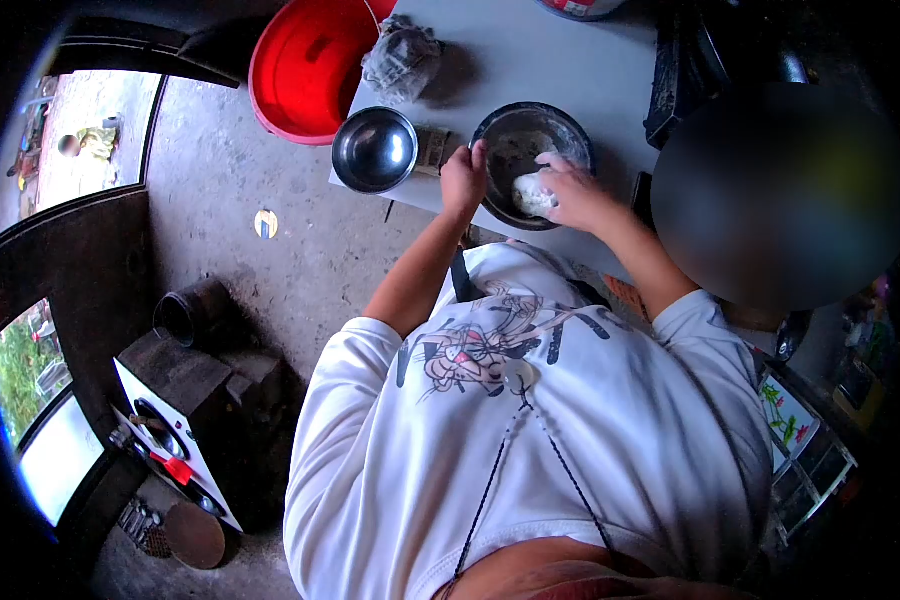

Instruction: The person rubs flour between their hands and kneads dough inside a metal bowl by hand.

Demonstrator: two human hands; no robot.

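Note:
A dark round bowl (507, 128) with pale floury smears on its inner wall stands near the edge of the white table. Inside it, at the near side, lies a white lump of dough (533, 197). My right hand (574, 194) is over the right part of the bowl, its flour-coated fingers curled onto the dough. At the left rim, my left hand (464, 182) grips the bowl, thumb pointing up along the edge. The undersides of both hands are hidden.
Left of the bowl sits a shiny metal bowl (374, 150). A crumpled plastic bag (402, 60) lies behind it on the white table (510, 50). A red bucket (305, 80) stands beside the table. A dark stove-like block (185, 385) is at lower left.

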